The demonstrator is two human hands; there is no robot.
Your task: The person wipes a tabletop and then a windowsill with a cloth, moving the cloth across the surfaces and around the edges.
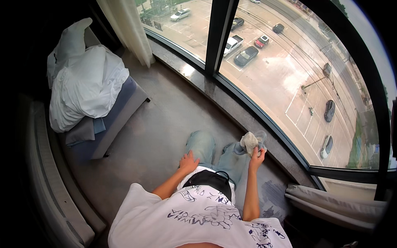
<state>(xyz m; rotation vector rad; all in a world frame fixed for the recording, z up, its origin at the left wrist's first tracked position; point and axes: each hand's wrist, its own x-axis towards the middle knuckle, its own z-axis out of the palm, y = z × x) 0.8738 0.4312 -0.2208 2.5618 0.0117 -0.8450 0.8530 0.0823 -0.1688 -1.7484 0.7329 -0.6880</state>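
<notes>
My right hand (257, 157) grips a bunched whitish cloth (250, 143), held over my knee beside the window sill. A clear, thin-looking item (261, 139) shows behind the cloth; what it is cannot be told. My left hand (188, 163) rests on my thigh in light blue jeans (201, 145), fingers a little spread and holding nothing. A black bag or pouch (206, 183) with a cord loop lies at my waist.
The stone window sill (214, 88) runs diagonally below large dark-framed windows. White bedding (90, 83) is heaped on an upholstered seat (124, 114) at the left. A cream curtain (130, 31) hangs behind it, and more curtain fabric (328, 198) lies at right.
</notes>
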